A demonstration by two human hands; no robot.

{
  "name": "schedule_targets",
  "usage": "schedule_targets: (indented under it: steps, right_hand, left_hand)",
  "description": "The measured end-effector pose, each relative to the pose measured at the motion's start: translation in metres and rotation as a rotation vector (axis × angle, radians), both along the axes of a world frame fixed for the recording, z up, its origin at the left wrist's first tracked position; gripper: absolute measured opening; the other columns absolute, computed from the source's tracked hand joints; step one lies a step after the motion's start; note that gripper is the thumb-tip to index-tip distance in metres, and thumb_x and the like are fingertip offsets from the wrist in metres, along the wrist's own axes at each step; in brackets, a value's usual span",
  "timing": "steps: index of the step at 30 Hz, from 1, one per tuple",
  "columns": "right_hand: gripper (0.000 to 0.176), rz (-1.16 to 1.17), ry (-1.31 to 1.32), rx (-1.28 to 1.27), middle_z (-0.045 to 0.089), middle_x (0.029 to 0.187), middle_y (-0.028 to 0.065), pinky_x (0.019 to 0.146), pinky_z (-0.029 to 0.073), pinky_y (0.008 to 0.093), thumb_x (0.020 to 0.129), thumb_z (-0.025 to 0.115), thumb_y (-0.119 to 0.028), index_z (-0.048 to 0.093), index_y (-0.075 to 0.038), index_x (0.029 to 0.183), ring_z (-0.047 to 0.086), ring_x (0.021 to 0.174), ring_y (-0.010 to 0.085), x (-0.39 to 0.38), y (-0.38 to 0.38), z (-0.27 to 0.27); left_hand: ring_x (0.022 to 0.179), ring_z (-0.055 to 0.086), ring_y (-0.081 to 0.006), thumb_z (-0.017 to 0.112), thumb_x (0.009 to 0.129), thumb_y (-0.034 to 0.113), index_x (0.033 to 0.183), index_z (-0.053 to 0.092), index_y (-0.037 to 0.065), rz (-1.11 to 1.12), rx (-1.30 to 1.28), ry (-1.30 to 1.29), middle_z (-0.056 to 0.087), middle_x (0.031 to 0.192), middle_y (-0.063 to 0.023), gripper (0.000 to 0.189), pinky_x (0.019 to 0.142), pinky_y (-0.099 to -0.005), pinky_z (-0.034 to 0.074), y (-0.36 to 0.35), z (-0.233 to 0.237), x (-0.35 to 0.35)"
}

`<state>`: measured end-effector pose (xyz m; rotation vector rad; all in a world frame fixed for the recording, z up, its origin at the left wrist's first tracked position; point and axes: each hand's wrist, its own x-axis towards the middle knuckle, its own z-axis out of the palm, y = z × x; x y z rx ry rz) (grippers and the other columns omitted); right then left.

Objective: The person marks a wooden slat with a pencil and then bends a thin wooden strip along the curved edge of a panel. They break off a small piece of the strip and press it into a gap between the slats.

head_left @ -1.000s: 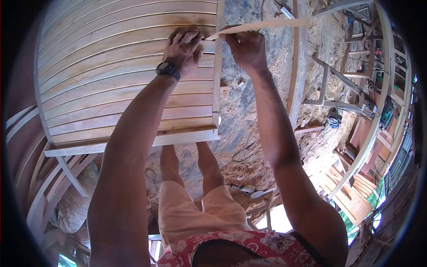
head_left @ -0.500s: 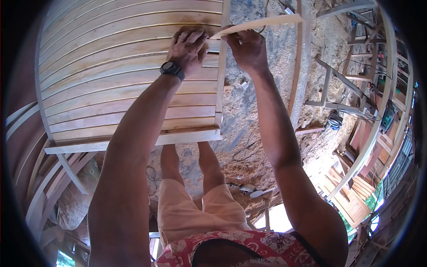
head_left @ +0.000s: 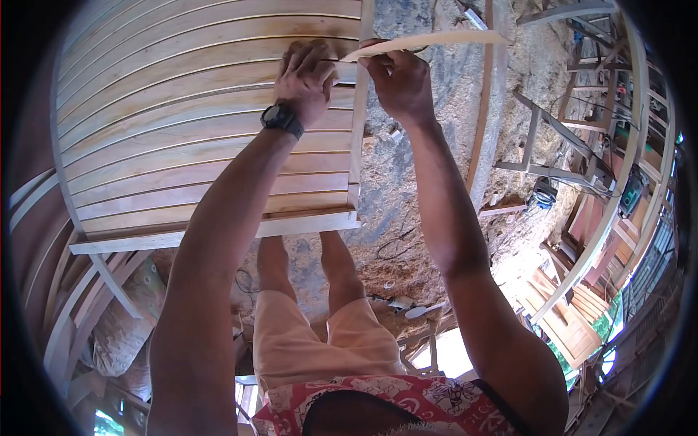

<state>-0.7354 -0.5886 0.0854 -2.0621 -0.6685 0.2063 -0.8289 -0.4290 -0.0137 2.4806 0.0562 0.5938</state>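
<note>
Head view: since half a second ago, little changes; the scene slides slightly left, likely head motion. Right hand (head_left: pixel 401 83) stays pinched on the thin wood strip (head_left: pixel 454 38), which crosses the edge rail (head_left: pixel 360 134) of the slatted panel (head_left: pixel 196 127), far end out over the ground (head_left: pixel 407 189). Left hand (head_left: pixel 305 81) rests, fingers bent, on the slats by the strip's near end; cannot tell whether it grips. Judgement: work continues at the same spot, no visible advance.

Room is afforded between slatted panel (head_left: pixel 211 109) and right forearm (head_left: pixel 445 187), barred ahead by right hand (head_left: pixel 401 83) and wooden strip (head_left: pixel 454 38).
</note>
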Motion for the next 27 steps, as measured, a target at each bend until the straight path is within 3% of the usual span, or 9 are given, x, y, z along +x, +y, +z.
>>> schedule_targets:
  steps: [4,6,9,10,12,18,22,24,27]
  right_hand:
    - [0.013,0.023,0.0,-0.007,0.077,0.09,0.0162,0.07,0.058,0.0355,0.094,0.073,-0.012,0.076,-0.002,0.101,0.077,0.08,0.0268,0.005,-0.002,0.0]
    - [0.013,0.034,-0.002,-0.159,0.077,0.09,0.0157,0.069,0.058,0.0352,0.095,0.072,-0.013,0.076,-0.001,0.1,0.078,0.081,0.0257,0.006,-0.002,0.009]
    - [0.011,0.0,0.05,-0.091,0.077,0.09,0.0151,0.069,0.057,0.0352,0.096,0.072,-0.011,0.076,-0.002,0.1,0.077,0.08,0.0251,0.006,0.0,0.026]
    - [0.011,0.002,0.052,-0.088,0.077,0.09,0.0151,0.069,0.057,0.0352,0.096,0.072,-0.011,0.076,-0.002,0.1,0.077,0.08,0.0251,0.006,0.0,0.028]
    - [0.008,0.007,-0.086,0.029,0.076,0.087,0.0148,0.068,0.057,0.0357,0.095,0.072,-0.01,0.077,-0.004,0.099,0.077,0.077,0.0252,0.006,-0.001,0.033]
    - [0.007,0.074,-0.078,-0.01,0.077,0.086,0.0147,0.064,0.057,0.0346,0.094,0.073,-0.006,0.077,-0.004,0.098,0.076,0.075,0.0257,-0.014,-0.015,0.036]
    - [0.007,0.08,-0.083,-0.007,0.077,0.087,0.0145,0.062,0.057,0.0347,0.093,0.073,-0.004,0.078,-0.005,0.098,0.076,0.074,0.0254,-0.022,-0.023,0.018]
    - [0.012,0.089,-0.052,-0.087,0.08,0.098,0.0133,0.078,0.06,0.0325,0.095,0.074,-0.003,0.078,-0.002,0.106,0.078,0.09,0.0205,-0.025,-0.028,0.014]
    - [0.014,0.077,-0.056,-0.073,0.08,0.101,0.013,0.079,0.061,0.0329,0.095,0.074,-0.003,0.077,-0.003,0.108,0.078,0.091,0.0206,-0.03,-0.029,0.01]
  left_hand:
    - [0.131,0.058,-0.0312,0.077,0.087,0.016,0.108,0.067,0.015,-0.031,0.031,-0.01,0.068,0.134,-0.008,0.023,0.115,-0.055,0.04,0.002,-0.001,-0.007]
    - [0.136,0.055,-0.0309,0.075,0.091,0.019,0.109,0.067,0.016,-0.047,0.128,0.12,0.064,0.14,-0.0076,0.02,0.115,-0.0621,0.037,0.002,0.003,-0.012]
    - [0.136,0.052,-0.0313,0.075,0.093,0.026,0.116,0.066,0.016,-0.058,0.214,0.091,0.059,0.141,-0.0074,0.026,0.115,-0.0648,0.034,0.005,0.004,-0.015]
    - [0.136,0.052,-0.0313,0.075,0.093,0.026,0.116,0.066,0.016,-0.056,0.218,0.093,0.059,0.141,-0.0074,0.026,0.115,-0.0648,0.034,0.006,0.004,-0.018]
    - [0.133,0.049,-0.0306,0.077,0.091,0.035,0.128,0.064,0.015,-0.129,0.255,0.261,0.056,0.139,-0.0067,0.044,0.115,-0.0615,0.033,0.005,0.017,-0.021]
    - [0.132,0.045,-0.0284,0.077,0.089,0.048,0.143,0.059,0.011,-0.215,0.219,0.409,0.05,0.14,-0.0054,0.068,0.112,-0.0565,0.032,0.013,0.024,-0.026]
    - [0.13,0.046,-0.028,0.077,0.089,0.048,0.145,0.058,0.011,-0.208,0.234,0.422,0.05,0.14,-0.0053,0.069,0.11,-0.0552,0.034,0.012,0.023,-0.026]
    - [0.13,0.047,-0.0274,0.075,0.091,0.047,0.144,0.058,0.011,-0.203,0.217,0.393,0.051,0.139,-0.0053,0.066,0.11,-0.0543,0.034,0.011,0.021,-0.026]
    - [0.13,0.047,-0.0272,0.073,0.093,0.047,0.144,0.059,0.011,-0.207,0.211,0.354,0.052,0.138,-0.0055,0.064,0.11,-0.0538,0.035,0.012,0.018,-0.027]
